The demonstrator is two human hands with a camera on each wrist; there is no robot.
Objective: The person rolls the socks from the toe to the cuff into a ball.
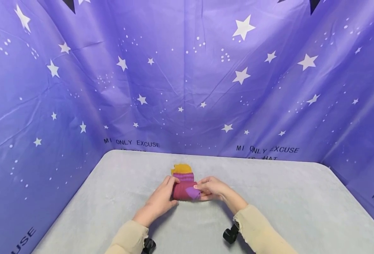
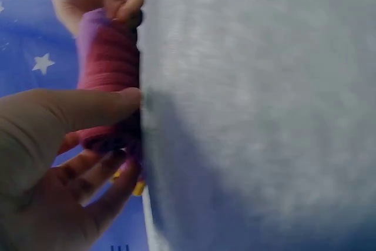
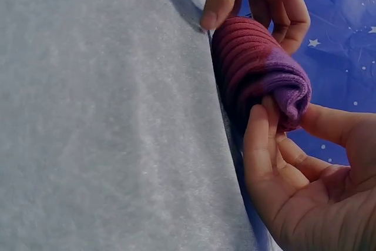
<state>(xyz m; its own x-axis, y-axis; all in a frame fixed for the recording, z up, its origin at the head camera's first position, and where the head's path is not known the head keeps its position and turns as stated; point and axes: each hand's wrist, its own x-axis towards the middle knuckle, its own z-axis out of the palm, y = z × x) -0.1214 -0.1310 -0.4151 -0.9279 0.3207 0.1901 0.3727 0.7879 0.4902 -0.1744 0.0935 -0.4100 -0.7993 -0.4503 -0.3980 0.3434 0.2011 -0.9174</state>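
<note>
A knitted sock, maroon and purple with ribbing, lies on the table partly rolled into a thick bundle. Its flat yellow end and a purple striped stretch point away toward the back. My left hand grips the left end of the roll, thumb on the near side and fingers on the far side. At the other end my right hand pinches a purple fold between thumb and fingers. The right wrist view shows the roll's layered end, with fingertips tucked against it.
A pale grey cloth covers the table. Behind and at both sides hangs a purple-blue curtain with white stars and printed words. Black wrist devices sit below the cream sleeves.
</note>
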